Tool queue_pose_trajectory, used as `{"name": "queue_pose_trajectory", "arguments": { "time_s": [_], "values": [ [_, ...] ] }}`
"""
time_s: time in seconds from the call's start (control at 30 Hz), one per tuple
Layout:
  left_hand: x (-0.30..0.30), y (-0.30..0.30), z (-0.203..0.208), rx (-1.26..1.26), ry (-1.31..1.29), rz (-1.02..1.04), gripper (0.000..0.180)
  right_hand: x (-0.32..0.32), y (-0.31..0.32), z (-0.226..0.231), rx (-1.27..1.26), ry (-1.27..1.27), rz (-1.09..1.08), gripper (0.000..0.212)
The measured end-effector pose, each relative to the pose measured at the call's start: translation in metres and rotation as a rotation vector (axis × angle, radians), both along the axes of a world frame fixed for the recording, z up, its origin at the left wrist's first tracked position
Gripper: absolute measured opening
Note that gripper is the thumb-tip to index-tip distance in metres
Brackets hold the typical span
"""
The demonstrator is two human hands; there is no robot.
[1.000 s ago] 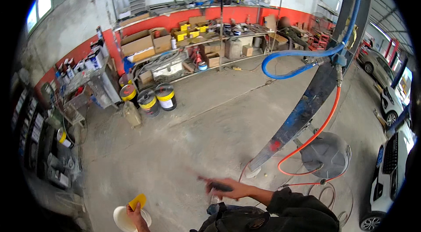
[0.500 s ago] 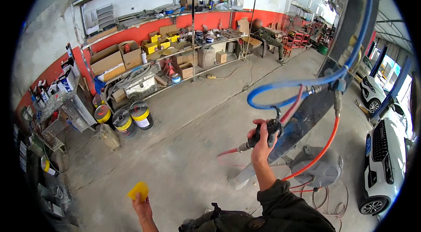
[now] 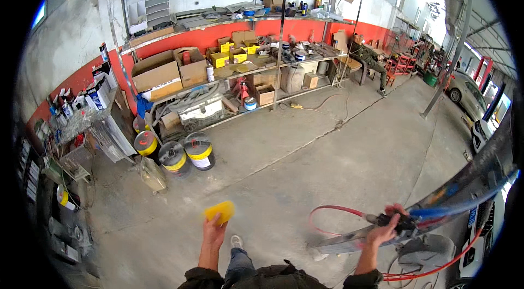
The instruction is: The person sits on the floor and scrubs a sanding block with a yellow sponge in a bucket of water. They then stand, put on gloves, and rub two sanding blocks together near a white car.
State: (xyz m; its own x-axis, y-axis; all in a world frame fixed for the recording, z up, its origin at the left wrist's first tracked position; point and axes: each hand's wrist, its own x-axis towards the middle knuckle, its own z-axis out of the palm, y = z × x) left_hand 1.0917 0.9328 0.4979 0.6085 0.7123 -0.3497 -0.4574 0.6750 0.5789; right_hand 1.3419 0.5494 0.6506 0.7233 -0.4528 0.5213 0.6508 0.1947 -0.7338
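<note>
My left hand (image 3: 213,234) pinches a flat yellow piece (image 3: 219,212), blurred at its edges and too plain to name, in front of me over the floor. On the right, my right hand (image 3: 383,229) is closed round a black air blow gun (image 3: 403,223). From the metal fitting on the gun's left end, a thin red hose (image 3: 322,212) loops away. A thick blue hose (image 3: 464,210) runs behind the gun along a dark slanting post (image 3: 464,184). The tip of the gun is hard to make out.
Several lidded buckets (image 3: 199,150) stand at the left by a shelf rack (image 3: 282,43) loaded with cardboard boxes (image 3: 156,74). A cluttered bench (image 3: 103,120) is farther left. At lower right are a grey round reel (image 3: 428,251) and a white car (image 3: 480,234). A person (image 3: 367,57) sits far back.
The view has swung to the right. My right hand has come lower with the blow gun, beside the slanting post. My left hand still holds the yellow piece, now farther right and higher in view.
</note>
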Motion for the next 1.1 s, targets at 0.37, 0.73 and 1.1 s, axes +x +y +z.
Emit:
{"name": "queue_pose_trajectory", "arguments": {
  "time_s": [0.37, 0.73, 1.1],
  "values": [
    [0.189, 0.225, 0.042, 0.049, 0.143, -0.119, 0.028, -0.075, -0.018, -0.224, -1.065, 0.905, -0.553, 0.043],
    [0.379, 0.437, 0.02, -0.027, 0.172, 0.002, 0.023, 0.175, 0.21, -0.35, -1.18, 1.222, 0.429, 0.03],
    [0.545, 0.691, 0.146, 0.266, 0.027, 0.473, 0.031, 0.594, 0.421, -0.321, -0.643, 1.021, 0.661, 0.019]
  ]
}}
